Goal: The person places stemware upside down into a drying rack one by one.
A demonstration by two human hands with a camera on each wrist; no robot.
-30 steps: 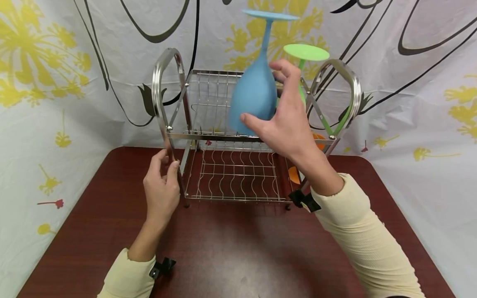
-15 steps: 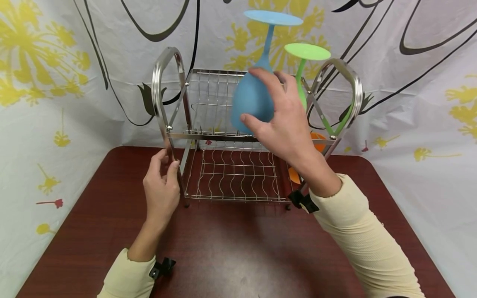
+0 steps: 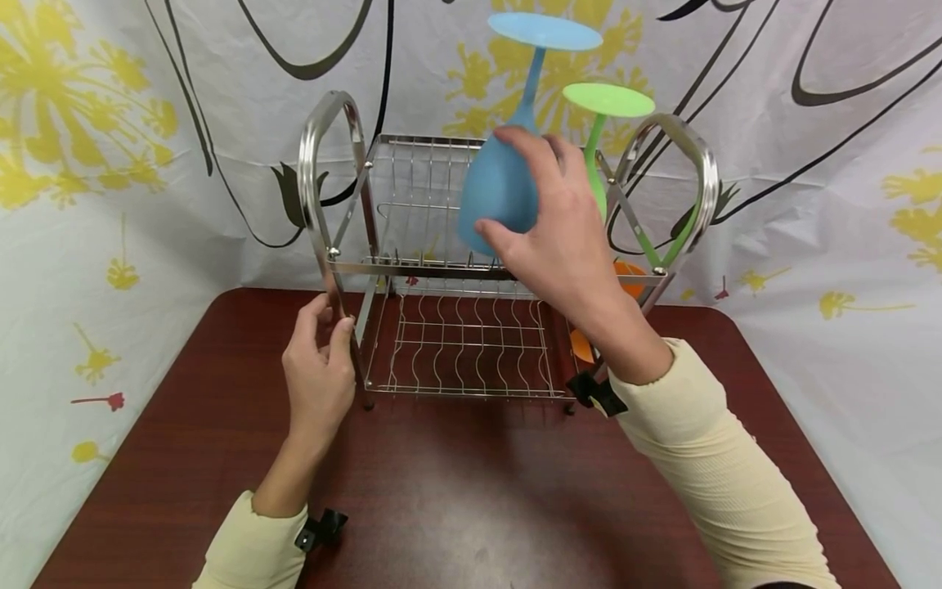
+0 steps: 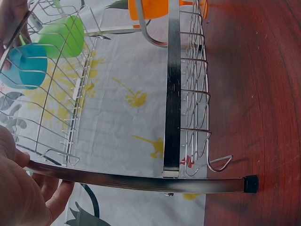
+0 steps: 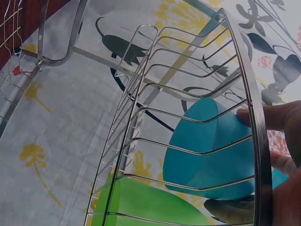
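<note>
My right hand (image 3: 562,209) grips a light blue plastic goblet (image 3: 500,192) by its bowl, thumb near the rim and fingers over the shoulder. The goblet is upside down, foot up, over the upper tier of a two-tier metal dish rack (image 3: 456,270). Seen from below in the right wrist view, its bowl (image 5: 197,141) appears behind the tier's wires. A green goblet (image 3: 607,100), also inverted, stands just right of it, its bowl mostly hidden by my hand. My left hand (image 3: 320,368) pinches the rack's left leg (image 4: 117,180) between thumb and fingers.
The lower tier (image 3: 471,348) has wavy wires. Orange items (image 3: 581,347) show at the rack's right side, partly behind my forearm. The rack stands on a dark red wooden table (image 3: 471,491), with a patterned white cloth (image 3: 221,164) behind it.
My right hand's fingers have shifted from beside the blue goblet's stem onto the front of its bowl. The goblet has moved slightly right. My left hand has stayed on the rack.
</note>
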